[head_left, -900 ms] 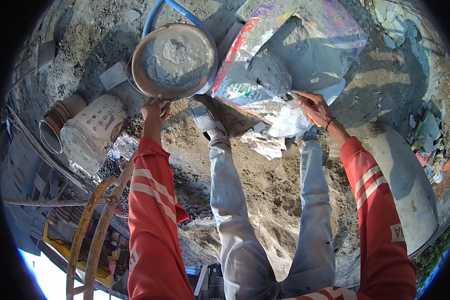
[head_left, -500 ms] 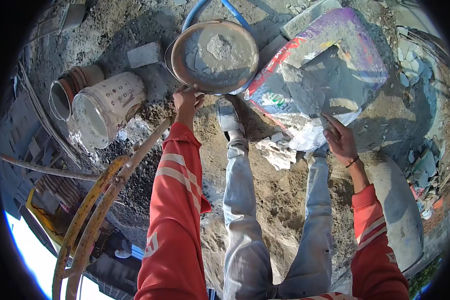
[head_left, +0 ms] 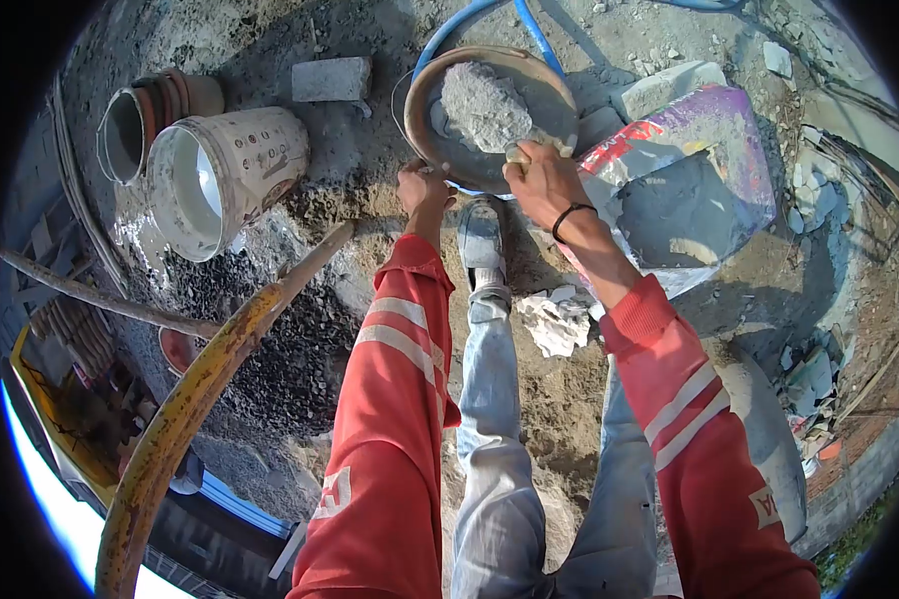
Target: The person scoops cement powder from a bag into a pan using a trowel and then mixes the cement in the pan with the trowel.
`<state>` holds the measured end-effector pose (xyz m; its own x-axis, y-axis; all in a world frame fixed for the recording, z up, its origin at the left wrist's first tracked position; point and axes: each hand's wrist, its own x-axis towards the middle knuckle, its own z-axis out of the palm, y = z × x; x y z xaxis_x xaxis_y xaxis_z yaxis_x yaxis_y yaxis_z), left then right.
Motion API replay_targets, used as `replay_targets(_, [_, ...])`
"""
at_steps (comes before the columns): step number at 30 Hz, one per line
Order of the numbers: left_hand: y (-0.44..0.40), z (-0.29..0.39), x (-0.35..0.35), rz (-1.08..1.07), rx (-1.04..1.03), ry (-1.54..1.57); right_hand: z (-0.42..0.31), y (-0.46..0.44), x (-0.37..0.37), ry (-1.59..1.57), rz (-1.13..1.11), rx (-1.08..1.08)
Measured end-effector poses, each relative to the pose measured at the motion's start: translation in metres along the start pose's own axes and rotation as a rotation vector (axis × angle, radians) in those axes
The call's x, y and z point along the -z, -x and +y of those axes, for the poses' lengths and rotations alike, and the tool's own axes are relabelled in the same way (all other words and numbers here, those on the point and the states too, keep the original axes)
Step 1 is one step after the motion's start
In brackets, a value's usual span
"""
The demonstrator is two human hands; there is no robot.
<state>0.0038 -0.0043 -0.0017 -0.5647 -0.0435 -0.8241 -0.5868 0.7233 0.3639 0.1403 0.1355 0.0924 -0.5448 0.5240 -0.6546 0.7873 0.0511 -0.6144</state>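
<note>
Grey powder (head_left: 479, 105), a moment ago over the bag (head_left: 744, 165), now sits above the basin (head_left: 417, 115), just beyond the right hand (head_left: 544, 185), whose fingers clench a hidden tool, forearm slanting inward. Left hand (head_left: 425, 190) curls at the rim, grip unclear; bucket (head_left: 255, 155) left of its fingers.

On the bag (head_left: 707, 115) we saw bold red lettering (head_left: 624, 145), of which we made out only a likely M. The right sleeve (head_left: 691, 404) bore a pale patch (head_left: 764, 507) ending in A, its preceding letter unclear to us. We could not read the left sleeve's patch (head_left: 332, 493), nor the small round symbols on the white bucket (head_left: 255, 150).
</note>
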Motion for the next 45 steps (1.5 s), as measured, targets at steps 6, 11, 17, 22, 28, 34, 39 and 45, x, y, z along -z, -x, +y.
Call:
replay_targets(6, [0.000, -0.004, -0.001, 0.054, -0.032, 0.013, -0.014, 0.006, -0.001, 0.313, 0.132, 0.142])
replay_targets(11, [-0.001, -0.005, -0.001, 0.060, -0.033, 0.033, -0.027, 0.021, -0.004, 0.443, 0.100, 0.260])
replay_targets(17, [0.004, -0.003, 0.000, 0.049, -0.057, 0.004, -0.010, -0.003, -0.007, 0.553, 0.073, 0.117])
replay_targets(22, [0.002, -0.001, 0.000, 0.013, -0.055, 0.009, 0.025, 0.001, 0.016, 0.532, 0.137, 0.046])
replay_targets(28, [0.007, 0.002, -0.002, 0.064, -0.032, -0.011, 0.052, 0.055, 0.039, 0.401, 0.277, 0.109])
replay_targets(34, [-0.001, -0.002, -0.001, -0.019, -0.034, 0.007, 0.125, 0.090, 0.054, 0.657, 0.317, 0.128])
replay_targets(39, [0.011, 0.007, -0.003, -0.046, -0.017, -0.052, 0.180, 0.146, 0.092, 0.412, 0.422, 0.112])
replay_targets(45, [0.004, 0.005, -0.001, -0.069, 0.008, -0.060, 0.317, 0.193, 0.114, 0.253, 0.595, -0.074])
